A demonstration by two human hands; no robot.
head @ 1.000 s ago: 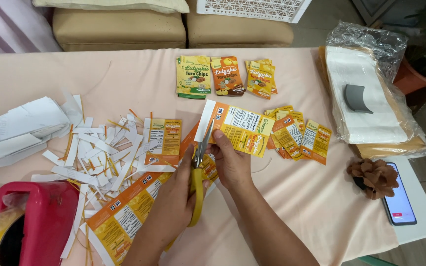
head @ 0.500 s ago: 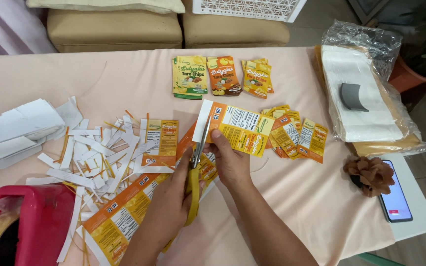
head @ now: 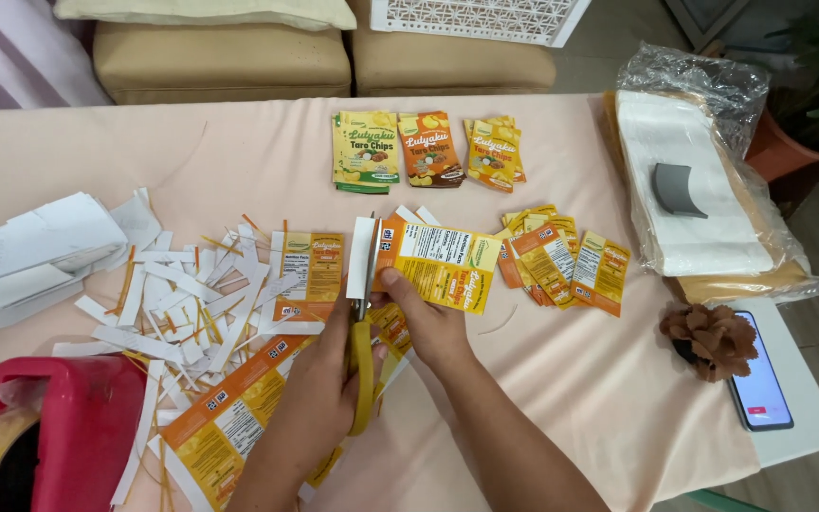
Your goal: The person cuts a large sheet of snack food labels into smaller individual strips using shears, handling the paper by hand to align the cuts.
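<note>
My left hand (head: pixel 319 384) grips yellow-handled scissors (head: pixel 362 370), whose blades point away from me and sit in the edge of a printed label. My right hand (head: pixel 426 318) pinches that yellow and orange label sheet (head: pixel 443 265) by its near edge. A white strip (head: pixel 360 256) along the sheet's left side is partly cut free. A cut orange label (head: pixel 313 275) lies just left of the blades. A longer uncut strip of orange labels (head: pixel 229 417) lies under my left forearm.
A heap of white and orange paper trimmings (head: pixel 182 303) covers the left of the pink tablecloth (head: pixel 239 161). Cut labels (head: pixel 561 261) are stacked at the right and snack pouches (head: pixel 424 147) lie beyond. A red container (head: pixel 73 436), a bagged stack of sheets (head: pixel 703 190), a brown hair tie (head: pixel 713 339) and a phone (head: pixel 760 384) are nearby.
The scissors have worked a little further along the sheet's left edge, and the white strip stands more free. Both hands stay in nearly the same place.
</note>
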